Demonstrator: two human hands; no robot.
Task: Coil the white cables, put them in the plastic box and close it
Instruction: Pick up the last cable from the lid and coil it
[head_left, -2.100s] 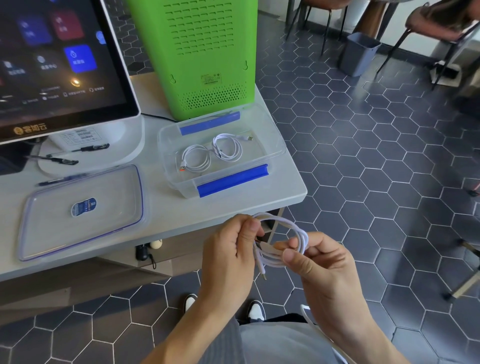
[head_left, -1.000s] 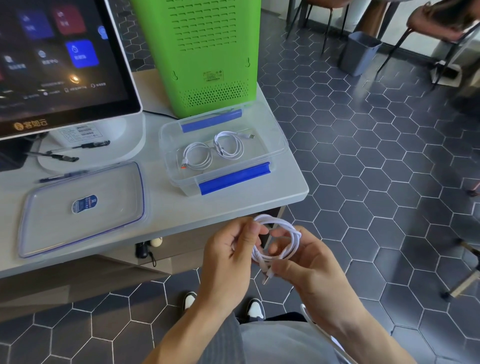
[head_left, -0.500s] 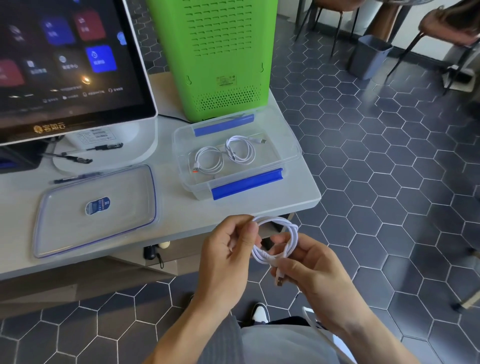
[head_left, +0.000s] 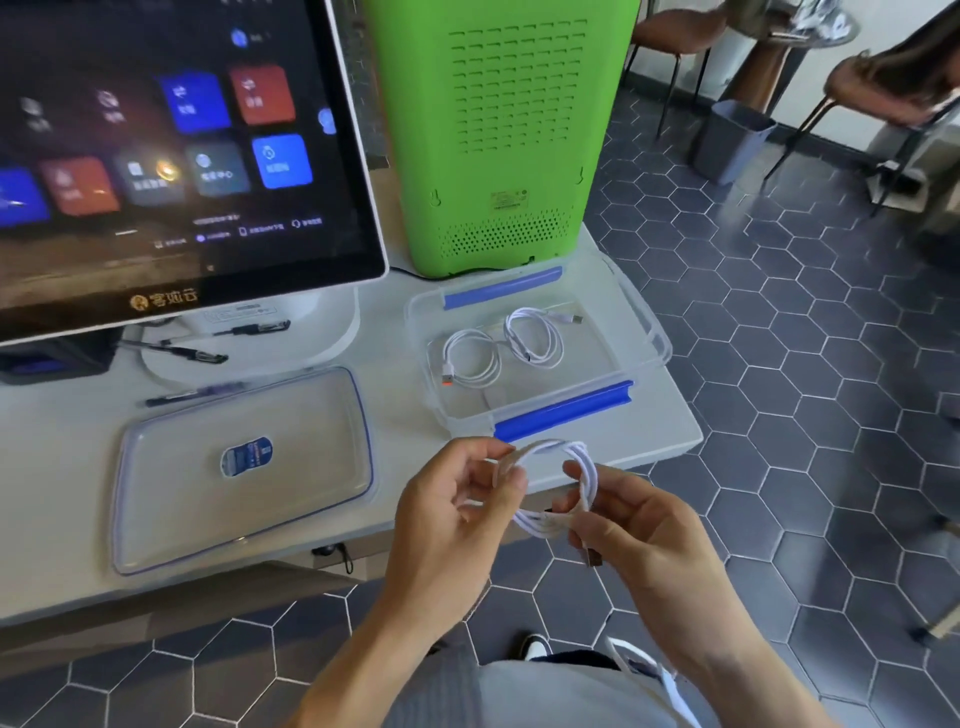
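White, limp and springy, the coiled cable (head_left: 558, 488) likely unwinds unless pinched across its loops; left hand (head_left: 457, 512) and right hand (head_left: 641, 525) both grip it.

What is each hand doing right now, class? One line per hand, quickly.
Left hand: closed, pinching one side of the coiled white cable.
Right hand: closed, gripping the coil's other side.

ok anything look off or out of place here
Nothing stands out. Two coiled cables lie flat in the open plastic box, the lid rests flat on the table, and both hands hold a third coil.
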